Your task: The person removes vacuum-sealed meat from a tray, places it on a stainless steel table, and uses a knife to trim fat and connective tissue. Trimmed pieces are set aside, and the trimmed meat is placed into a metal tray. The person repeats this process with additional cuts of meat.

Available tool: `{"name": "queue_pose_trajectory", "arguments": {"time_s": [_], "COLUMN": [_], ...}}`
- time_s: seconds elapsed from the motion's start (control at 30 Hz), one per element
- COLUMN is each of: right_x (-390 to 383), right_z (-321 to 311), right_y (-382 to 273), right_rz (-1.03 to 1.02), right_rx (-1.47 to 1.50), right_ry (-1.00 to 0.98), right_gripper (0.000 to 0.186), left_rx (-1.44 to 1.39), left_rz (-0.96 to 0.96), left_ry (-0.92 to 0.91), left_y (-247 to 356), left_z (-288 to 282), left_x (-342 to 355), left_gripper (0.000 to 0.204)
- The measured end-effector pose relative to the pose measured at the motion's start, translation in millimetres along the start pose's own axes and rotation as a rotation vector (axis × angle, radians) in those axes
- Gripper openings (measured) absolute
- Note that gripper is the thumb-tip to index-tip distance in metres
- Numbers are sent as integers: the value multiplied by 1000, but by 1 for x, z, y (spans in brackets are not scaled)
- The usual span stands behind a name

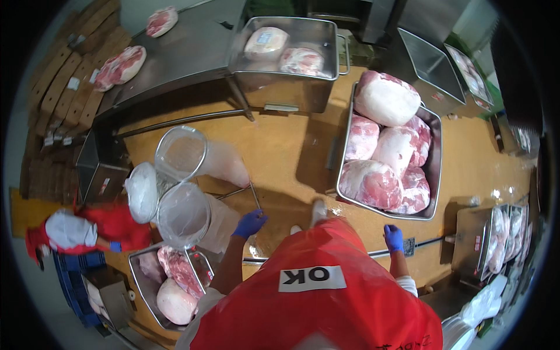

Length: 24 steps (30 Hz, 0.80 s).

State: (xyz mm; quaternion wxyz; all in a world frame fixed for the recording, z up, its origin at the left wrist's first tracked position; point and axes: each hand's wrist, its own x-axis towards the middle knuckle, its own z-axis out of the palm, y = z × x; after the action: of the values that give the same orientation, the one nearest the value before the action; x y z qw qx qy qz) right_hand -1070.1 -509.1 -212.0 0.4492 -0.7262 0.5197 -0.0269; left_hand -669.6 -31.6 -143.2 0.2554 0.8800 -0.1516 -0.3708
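Observation:
My left hand (251, 224), in a blue glove, hangs left of my red apron (309, 286). Its fingers are loosely apart and hold nothing I can see, close to the metal frame of a bag stand (255, 195). To the right hangs my gloved right hand (394, 238), fingers curled in with nothing visible in them. It is nearest to a deep steel cart (434, 163), just beyond it. Large cuts of raw meat (373, 184), pink with white fat, are piled in that cart. Neither hand touches the meat.
Clear plastic bags line round hoops (182, 153) on the left. A co-worker in red (111, 230) stands beyond them, beside another meat tub (153, 291). A steel table (186, 46) and a meat-filled steel cart (286, 87) stand ahead. Stacked cardboard boxes (64, 87) line the left.

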Motion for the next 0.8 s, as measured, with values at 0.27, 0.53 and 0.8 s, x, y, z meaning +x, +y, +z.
{"name": "queue_pose_trajectory", "arguments": {"time_s": [0.27, 0.53, 0.8], "right_x": [87, 207, 254], "right_z": [80, 178, 215], "right_y": [-233, -299, -331], "right_rz": [-411, -514, -378], "right_rx": [-144, -292, -475], "right_ry": [21, -218, -436], "right_gripper": [25, 30, 39], "left_rx": [11, 87, 48], "left_rz": [-22, -314, -191], "left_ry": [96, 70, 6], "left_y": [-63, -120, -97], "left_z": [-39, -101, -173], "left_x": [42, 67, 178], "left_gripper": [55, 54, 53]}}
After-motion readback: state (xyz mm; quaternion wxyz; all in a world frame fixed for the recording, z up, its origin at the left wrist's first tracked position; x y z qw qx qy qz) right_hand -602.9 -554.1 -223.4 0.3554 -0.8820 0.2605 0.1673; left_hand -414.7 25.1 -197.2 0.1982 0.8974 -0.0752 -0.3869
